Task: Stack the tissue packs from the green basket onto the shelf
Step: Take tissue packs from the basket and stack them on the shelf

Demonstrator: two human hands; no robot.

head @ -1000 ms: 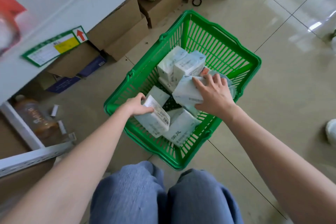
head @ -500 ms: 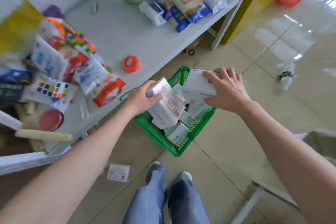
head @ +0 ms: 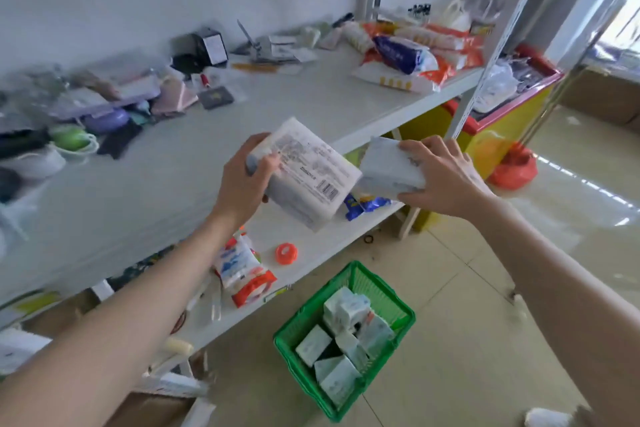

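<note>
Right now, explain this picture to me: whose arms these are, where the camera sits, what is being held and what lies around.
There is no machine here. A person wears a wide-angle camera on the head, so you look down along their own two bare arms. The left hand grips a tissue pack with printed text and a barcode facing up. The right hand grips a second tissue pack. Both are raised in front of a white shelf. The upper board holds mixed, blurred goods at its back and far end, with bare space in the middle. The lower board holds a red and white packet and an orange lid. On the tiled floor below stands a green basket with more tissue packs in it.
</note>
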